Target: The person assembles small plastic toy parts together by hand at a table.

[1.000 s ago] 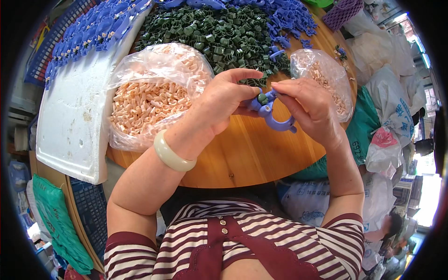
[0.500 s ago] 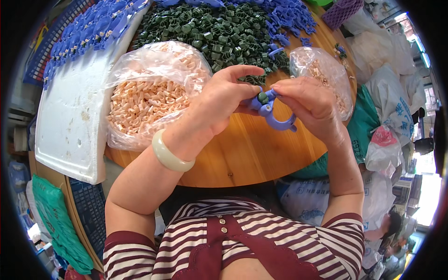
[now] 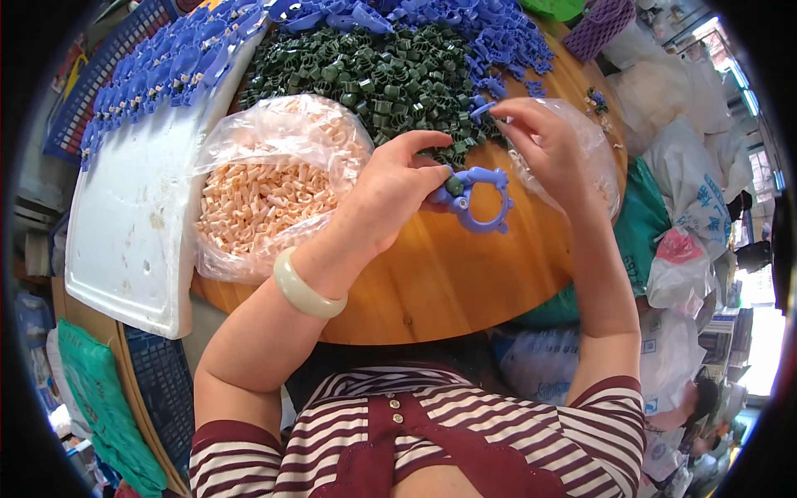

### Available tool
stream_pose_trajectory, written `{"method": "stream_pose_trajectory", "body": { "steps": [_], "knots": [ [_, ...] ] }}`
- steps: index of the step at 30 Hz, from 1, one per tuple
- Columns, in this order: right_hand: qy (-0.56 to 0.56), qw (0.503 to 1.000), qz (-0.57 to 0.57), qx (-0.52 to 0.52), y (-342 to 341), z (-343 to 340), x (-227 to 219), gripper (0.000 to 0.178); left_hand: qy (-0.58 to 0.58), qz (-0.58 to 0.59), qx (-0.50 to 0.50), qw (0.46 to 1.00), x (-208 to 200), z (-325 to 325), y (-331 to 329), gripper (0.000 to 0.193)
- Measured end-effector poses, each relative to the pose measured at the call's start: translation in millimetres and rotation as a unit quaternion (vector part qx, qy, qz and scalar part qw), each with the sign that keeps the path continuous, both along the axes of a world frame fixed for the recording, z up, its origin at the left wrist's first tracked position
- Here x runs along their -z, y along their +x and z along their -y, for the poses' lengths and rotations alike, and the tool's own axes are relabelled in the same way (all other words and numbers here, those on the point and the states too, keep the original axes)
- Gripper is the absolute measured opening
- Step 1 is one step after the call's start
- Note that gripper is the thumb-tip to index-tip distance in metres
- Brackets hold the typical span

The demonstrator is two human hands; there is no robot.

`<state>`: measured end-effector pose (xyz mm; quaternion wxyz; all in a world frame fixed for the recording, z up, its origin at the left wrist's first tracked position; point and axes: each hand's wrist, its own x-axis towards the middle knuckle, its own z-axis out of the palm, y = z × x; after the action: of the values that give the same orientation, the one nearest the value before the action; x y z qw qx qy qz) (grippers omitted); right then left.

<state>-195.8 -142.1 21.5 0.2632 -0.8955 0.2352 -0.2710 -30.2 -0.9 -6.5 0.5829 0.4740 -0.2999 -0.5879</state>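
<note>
My left hand [image 3: 401,178] grips a blue plastic ring-shaped part [image 3: 484,226] by its left side, above the wooden table. A dark green plastic piece [image 3: 454,186] sits on that part beside my thumb. Off the ring, my right hand [image 3: 546,148] reaches to the right edge of the pile, thumb and forefinger a little apart. Their tips are at the end of a small blue plastic piece [image 3: 481,109] lying there; I see no clear grip on it. Dark green plastic pieces [image 3: 390,79] are heaped beyond my hands, with blue plastic parts [image 3: 506,41] behind them.
Left of my forearm, an open clear bag [image 3: 241,158] holds peach-coloured plastic pieces [image 3: 261,199]. Another clear bag [image 3: 594,158] lies beside my right hand. A white foam board [image 3: 124,224] carries rows of blue assembled parts [image 3: 166,66]. The round wooden table [image 3: 398,299] ends near my body.
My right hand has let go of the blue ring part and moved away to the small blue piece at the pile. My left hand keeps holding the ring part, now turned slightly.
</note>
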Motion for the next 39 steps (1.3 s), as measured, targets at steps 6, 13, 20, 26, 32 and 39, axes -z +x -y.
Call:
{"method": "stream_pose_trajectory", "body": {
  "steps": [6, 13, 20, 26, 32, 39],
  "knots": [
    [-0.236, 0.964, -0.120, -0.001, 21.7, 42.6, 21.8, 0.013, 0.010, -0.012, -0.012, 1.000, -5.9, -0.7, 2.5, 0.038],
    [-0.072, 0.996, -0.024, 0.037, 15.9, 27.5, 12.7, 0.011, 0.014, -0.048, -0.021, 0.999, -1.6, 1.7, 6.6, 0.038],
    [-0.035, 0.997, 0.043, 0.051, -22.2, -0.1, 17.6, 0.019, 0.002, -0.117, -0.039, 0.992, 0.6, 3.7, 8.3, 0.034],
    [-0.224, 0.968, -0.110, -0.002, -40.9, -51.3, 35.5, 0.015, -0.022, -0.094, -0.070, 0.993, -0.6, 1.5, 7.2, 0.033],
    [-0.271, 0.958, -0.089, -0.025, -44.2, -71.6, 34.4, 0.014, -0.024, -0.078, -0.078, 0.994, 6.1, 5.3, 9.4, 0.032],
    [-0.115, 0.990, 0.074, 0.031, -37.9, -86.4, 17.5, 0.024, -0.018, -0.016, -0.099, 0.995, 9.9, 6.1, 3.1, 0.032]
  ]
}}
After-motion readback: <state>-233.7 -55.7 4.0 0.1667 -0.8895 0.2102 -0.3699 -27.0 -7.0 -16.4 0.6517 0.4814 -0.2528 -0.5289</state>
